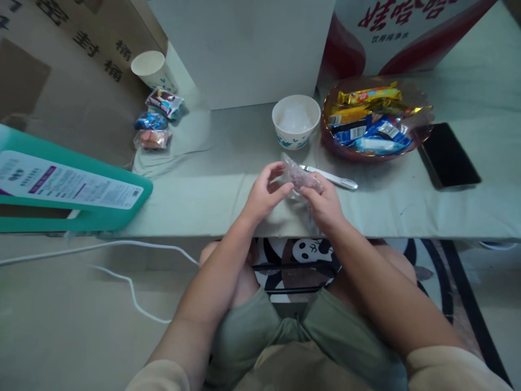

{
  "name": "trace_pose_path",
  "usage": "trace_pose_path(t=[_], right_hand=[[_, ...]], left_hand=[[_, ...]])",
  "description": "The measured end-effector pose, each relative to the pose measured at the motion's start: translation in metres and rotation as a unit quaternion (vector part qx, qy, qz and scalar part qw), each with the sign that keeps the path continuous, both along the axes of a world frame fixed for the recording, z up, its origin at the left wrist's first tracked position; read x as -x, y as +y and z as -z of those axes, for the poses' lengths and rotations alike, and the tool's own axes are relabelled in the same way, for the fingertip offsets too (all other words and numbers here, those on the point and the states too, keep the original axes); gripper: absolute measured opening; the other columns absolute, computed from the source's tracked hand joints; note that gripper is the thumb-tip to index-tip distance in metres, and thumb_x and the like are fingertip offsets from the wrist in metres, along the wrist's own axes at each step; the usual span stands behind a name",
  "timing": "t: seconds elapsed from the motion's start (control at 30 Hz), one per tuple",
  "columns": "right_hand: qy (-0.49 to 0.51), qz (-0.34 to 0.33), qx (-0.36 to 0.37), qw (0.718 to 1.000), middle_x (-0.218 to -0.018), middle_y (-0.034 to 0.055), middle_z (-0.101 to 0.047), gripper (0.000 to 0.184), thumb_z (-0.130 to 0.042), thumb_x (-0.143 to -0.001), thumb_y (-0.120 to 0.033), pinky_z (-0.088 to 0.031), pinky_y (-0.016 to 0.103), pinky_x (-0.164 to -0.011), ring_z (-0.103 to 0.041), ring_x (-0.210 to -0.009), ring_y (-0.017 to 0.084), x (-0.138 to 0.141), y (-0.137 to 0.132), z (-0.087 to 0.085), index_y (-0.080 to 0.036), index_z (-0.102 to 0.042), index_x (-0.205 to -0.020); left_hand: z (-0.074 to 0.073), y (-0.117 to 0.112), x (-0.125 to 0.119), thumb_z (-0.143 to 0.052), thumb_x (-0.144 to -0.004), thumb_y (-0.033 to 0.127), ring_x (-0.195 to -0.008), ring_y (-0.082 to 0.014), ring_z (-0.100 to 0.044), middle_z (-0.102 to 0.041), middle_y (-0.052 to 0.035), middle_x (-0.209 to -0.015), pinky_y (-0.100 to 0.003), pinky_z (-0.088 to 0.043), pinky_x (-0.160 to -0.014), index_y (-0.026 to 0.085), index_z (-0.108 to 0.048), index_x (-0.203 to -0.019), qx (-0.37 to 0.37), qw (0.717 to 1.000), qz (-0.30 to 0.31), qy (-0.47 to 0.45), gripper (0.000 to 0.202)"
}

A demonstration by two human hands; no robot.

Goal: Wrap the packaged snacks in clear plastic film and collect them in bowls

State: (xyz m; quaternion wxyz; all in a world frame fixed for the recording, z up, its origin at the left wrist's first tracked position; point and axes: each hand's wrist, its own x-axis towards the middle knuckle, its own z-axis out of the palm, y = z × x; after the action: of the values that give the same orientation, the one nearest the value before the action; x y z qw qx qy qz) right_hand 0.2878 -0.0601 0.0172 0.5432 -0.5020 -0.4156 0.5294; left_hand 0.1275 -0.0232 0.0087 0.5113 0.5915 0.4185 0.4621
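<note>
Both hands meet over the front of a low table covered with a pale green cloth [407, 212]. My left hand [264, 194] and my right hand [323, 203] pinch a small snack in a clear wrapper [299, 175] between their fingertips. A metal spoon [334, 178] lies just behind the right hand. Behind that stands a white paper bowl [296, 120] holding something pale. A brown dish [376, 122] with several wrapped snacks sits to the bowl's right.
A black phone [450, 155] lies at the right. At the left rear are a paper cup [152, 69] and three small snack packets [157, 120]. A teal box [69, 187] overhangs the left edge. A white box [244, 49] stands behind. White cables [130, 282] run across the floor.
</note>
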Motion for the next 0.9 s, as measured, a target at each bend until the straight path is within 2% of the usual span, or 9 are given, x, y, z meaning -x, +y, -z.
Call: trace_pose_path(t=[0.1, 0.2, 0.33, 0.43, 0.5, 0.6, 0.7, 0.8, 0.9], right_hand=[[0.119, -0.053, 0.067, 0.989, -0.074, -0.0011, -0.061, 0.024, -0.069, -0.062, -0.036, -0.044, 0.032, -0.069, -0.055, -0.07, 0.017, 0.002, -0.001, -0.004, -0.024, -0.059, -0.08], [0.199, -0.074, 0.121, 0.97, -0.085, 0.0026, -0.068, 0.034, -0.07, -0.062, -0.042, -0.051, 0.034, -0.072, -0.062, -0.079, 0.02, 0.0, 0.001, -0.007, -0.024, -0.064, -0.091], [0.156, -0.04, 0.148, 0.976, -0.095, 0.0037, -0.07, 0.033, -0.065, -0.072, -0.049, -0.052, 0.029, -0.073, -0.066, -0.084, 0.017, -0.008, 0.009, -0.004, -0.023, -0.066, -0.092], [0.123, 0.005, 0.169, 0.978, -0.093, 0.0016, -0.068, 0.027, -0.063, -0.076, -0.046, -0.049, 0.025, -0.064, -0.064, -0.076, 0.013, -0.012, 0.015, -0.003, -0.024, -0.062, -0.09], [0.115, -0.002, 0.177, 0.977, -0.088, 0.0002, -0.066, 0.022, -0.061, -0.078, -0.043, -0.046, 0.023, -0.06, -0.063, -0.07, 0.011, -0.012, 0.016, -0.004, -0.023, -0.059, -0.087], [0.087, -0.028, 0.173, 0.981, -0.083, -0.0008, -0.064, 0.016, -0.06, -0.079, -0.038, -0.041, 0.022, -0.057, -0.06, -0.065, 0.01, -0.009, 0.015, -0.008, -0.022, -0.057, -0.082], [0.062, -0.056, 0.154, 0.984, -0.081, -0.001, -0.065, 0.015, -0.059, -0.082, -0.037, -0.04, 0.022, -0.057, -0.059, -0.063, 0.01, -0.008, 0.014, -0.01, -0.022, -0.058, -0.08], [0.053, -0.072, 0.15, 0.985, -0.079, -0.0014, -0.064, 0.014, -0.057, -0.085, -0.035, -0.04, 0.023, -0.058, -0.057, -0.062, 0.01, -0.008, 0.016, -0.008, -0.022, -0.058, -0.08], [0.043, -0.083, 0.148, 0.985, -0.077, -0.0019, -0.063, 0.014, -0.055, -0.087, -0.033, -0.041, 0.024, -0.06, -0.056, -0.06, 0.01, -0.008, 0.02, -0.005, -0.022, -0.057, -0.08]], left_hand=[[0.001, 0.002, -0.008, -0.088, -0.069, 0.056, -0.106, -0.0221, -0.071, -0.075, -0.0091, -0.12, -0.034, -0.056, -0.093, 0.023, -0.068, -0.119, 0.091, 0.987, 0.099, -0.088, 0.063], [-0.001, 0.008, -0.008, -0.09, -0.07, 0.054, -0.096, -0.0189, -0.071, -0.077, -0.0058, -0.105, -0.031, -0.056, -0.089, 0.022, -0.075, -0.108, 0.121, 0.983, 0.1, -0.09, 0.052], [0.004, 0.019, -0.002, -0.089, -0.07, 0.051, -0.084, -0.0138, -0.068, -0.075, -0.0018, -0.096, -0.026, -0.054, -0.077, 0.023, -0.074, -0.099, 0.12, 0.986, -0.019, -0.115, 0.043], [0.008, 0.025, 0.008, -0.089, -0.069, 0.045, -0.072, -0.0106, -0.062, -0.069, 0.0017, -0.084, -0.023, -0.05, -0.067, 0.023, -0.068, -0.096, 0.066, 0.981, -0.153, -0.103, 0.041], [0.004, 0.024, 0.015, -0.088, -0.07, 0.037, -0.063, -0.009, -0.055, -0.062, 0.0044, -0.074, -0.022, -0.045, -0.06, 0.022, -0.064, -0.088, 0.034, 0.973, -0.221, -0.059, 0.034], [-0.017, 0.024, 0.019, -0.082, -0.075, 0.021, -0.056, -0.0087, -0.044, -0.052, 0.0062, -0.065, -0.023, -0.039, -0.054, 0.022, -0.057, -0.076, -0.035, 0.959, -0.278, 0.039, 0.025], [-0.052, 0.038, 0.004, -0.078, -0.075, 0.01, -0.057, -0.0104, -0.042, -0.045, 0.0066, -0.062, -0.026, -0.042, -0.058, 0.023, -0.055, -0.071, -0.147, 0.937, -0.285, 0.138, 0.027], [-0.083, 0.078, -0.029, -0.078, -0.068, 0.001, -0.064, -0.0139, -0.05, -0.046, 0.0061, -0.062, -0.03, -0.05, -0.072, 0.024, -0.051, -0.069, -0.214, 0.92, -0.226, 0.238, 0.036], [-0.084, 0.132, -0.063, -0.075, -0.063, -0.003, -0.081, -0.0209, -0.062, -0.052, 0.002, -0.064, -0.035, -0.051, -0.083, 0.025, -0.05, -0.064, -0.205, 0.906, -0.15, 0.338, 0.037]])
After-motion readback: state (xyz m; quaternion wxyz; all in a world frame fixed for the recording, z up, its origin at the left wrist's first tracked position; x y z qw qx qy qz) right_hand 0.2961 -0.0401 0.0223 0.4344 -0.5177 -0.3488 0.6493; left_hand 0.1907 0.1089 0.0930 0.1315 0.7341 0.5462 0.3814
